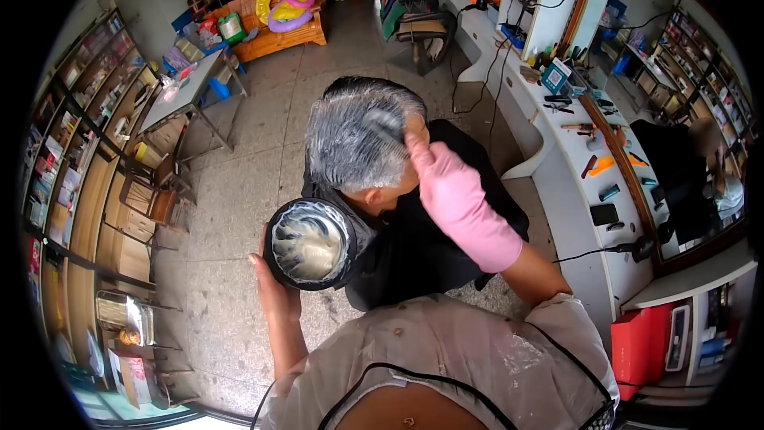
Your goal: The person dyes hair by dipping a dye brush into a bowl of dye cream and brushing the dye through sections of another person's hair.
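My left hand (276, 296), bare, is wrapped round a black bowl (348, 271) and holds it below the seated person's head. White cream (314, 251) coats the inside of the bowl. In a pink glove, my right hand (452, 187) is closed on a tint brush (387, 124), whose head is blurred against the hair. The seated person's short grey hair (342, 139) is streaked with white cream. A black cape (446, 231) covers this person's body. My right fingers are close to the front hairline and hide most of the brush's handle.
A white counter (557, 183) with tools and a mirror (676, 135) runs along the right. Black cables hang near it. Shelves (87, 111) and a table (179, 95) stand left. A wooden bench (278, 40) with swim rings and a salon chair (426, 28) are behind.
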Action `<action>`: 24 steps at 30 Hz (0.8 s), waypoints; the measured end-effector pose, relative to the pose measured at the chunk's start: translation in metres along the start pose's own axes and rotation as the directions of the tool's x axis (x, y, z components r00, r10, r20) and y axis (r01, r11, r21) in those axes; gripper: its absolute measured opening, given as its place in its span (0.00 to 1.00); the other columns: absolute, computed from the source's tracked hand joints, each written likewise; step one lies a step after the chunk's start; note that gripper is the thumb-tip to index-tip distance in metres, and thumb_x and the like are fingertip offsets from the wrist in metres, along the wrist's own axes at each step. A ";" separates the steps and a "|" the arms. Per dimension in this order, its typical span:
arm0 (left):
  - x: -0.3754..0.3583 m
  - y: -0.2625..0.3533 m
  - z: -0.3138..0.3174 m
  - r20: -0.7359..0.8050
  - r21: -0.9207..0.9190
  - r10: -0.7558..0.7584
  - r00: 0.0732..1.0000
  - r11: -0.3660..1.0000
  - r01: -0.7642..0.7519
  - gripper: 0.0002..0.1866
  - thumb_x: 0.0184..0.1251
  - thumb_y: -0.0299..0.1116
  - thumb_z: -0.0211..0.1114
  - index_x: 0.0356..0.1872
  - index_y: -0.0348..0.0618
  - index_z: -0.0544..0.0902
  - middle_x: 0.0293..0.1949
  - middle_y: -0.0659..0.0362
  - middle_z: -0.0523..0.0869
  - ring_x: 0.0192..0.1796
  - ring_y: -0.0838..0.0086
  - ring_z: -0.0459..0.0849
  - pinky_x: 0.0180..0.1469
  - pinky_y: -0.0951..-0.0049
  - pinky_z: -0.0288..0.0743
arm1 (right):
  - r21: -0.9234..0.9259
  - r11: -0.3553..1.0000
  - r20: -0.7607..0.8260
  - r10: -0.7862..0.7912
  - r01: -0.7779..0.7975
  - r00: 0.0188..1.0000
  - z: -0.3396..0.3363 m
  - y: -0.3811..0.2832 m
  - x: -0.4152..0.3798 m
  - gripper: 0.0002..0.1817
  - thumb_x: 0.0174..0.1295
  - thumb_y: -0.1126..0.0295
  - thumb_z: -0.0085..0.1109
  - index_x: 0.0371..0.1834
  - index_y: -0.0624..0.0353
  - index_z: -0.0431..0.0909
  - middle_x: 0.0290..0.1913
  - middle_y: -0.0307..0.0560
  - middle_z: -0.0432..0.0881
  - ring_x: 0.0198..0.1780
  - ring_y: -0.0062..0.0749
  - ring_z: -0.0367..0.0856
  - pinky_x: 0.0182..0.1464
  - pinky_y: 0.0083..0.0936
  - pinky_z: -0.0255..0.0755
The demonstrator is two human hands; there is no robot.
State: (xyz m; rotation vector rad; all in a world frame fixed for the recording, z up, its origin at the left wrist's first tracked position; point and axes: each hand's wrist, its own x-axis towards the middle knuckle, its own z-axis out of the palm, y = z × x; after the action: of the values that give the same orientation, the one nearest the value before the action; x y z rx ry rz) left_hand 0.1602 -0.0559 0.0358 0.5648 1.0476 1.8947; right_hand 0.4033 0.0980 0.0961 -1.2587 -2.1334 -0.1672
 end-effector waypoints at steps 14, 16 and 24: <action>0.002 0.001 -0.002 0.035 0.019 -0.027 0.999 0.999 0.026 0.37 0.71 0.61 0.37 0.64 0.37 0.65 0.63 0.51 0.71 0.64 0.61 0.69 0.67 0.59 0.61 | 0.405 0.913 -0.156 0.023 0.043 0.988 -0.009 -0.002 -0.004 0.14 0.66 0.62 0.50 0.48 0.58 0.75 0.30 0.50 0.75 0.33 0.44 0.78 0.36 0.35 0.73; 0.001 0.000 -0.006 0.015 0.020 -0.029 0.999 0.999 0.028 0.37 0.71 0.61 0.37 0.64 0.37 0.65 0.63 0.51 0.71 0.64 0.61 0.69 0.67 0.60 0.61 | 0.515 0.856 -0.144 0.128 -0.036 0.981 -0.001 0.027 -0.001 0.14 0.66 0.64 0.50 0.46 0.62 0.76 0.31 0.51 0.76 0.32 0.41 0.79 0.37 0.30 0.73; 0.001 0.001 -0.007 -0.006 0.029 -0.025 1.000 0.999 0.026 0.37 0.71 0.61 0.37 0.64 0.37 0.65 0.62 0.52 0.71 0.64 0.62 0.69 0.67 0.61 0.61 | 0.839 0.249 0.357 0.418 -0.483 0.835 0.004 0.044 0.008 0.10 0.66 0.73 0.50 0.48 0.65 0.73 0.27 0.38 0.76 0.21 0.14 0.66 0.25 0.13 0.64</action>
State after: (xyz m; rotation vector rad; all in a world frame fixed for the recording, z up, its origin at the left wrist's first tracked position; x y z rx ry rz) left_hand 0.1544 -0.0585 0.0325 0.5600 1.0826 1.8629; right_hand 0.4348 0.1294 0.0883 -1.0534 -1.3236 1.1975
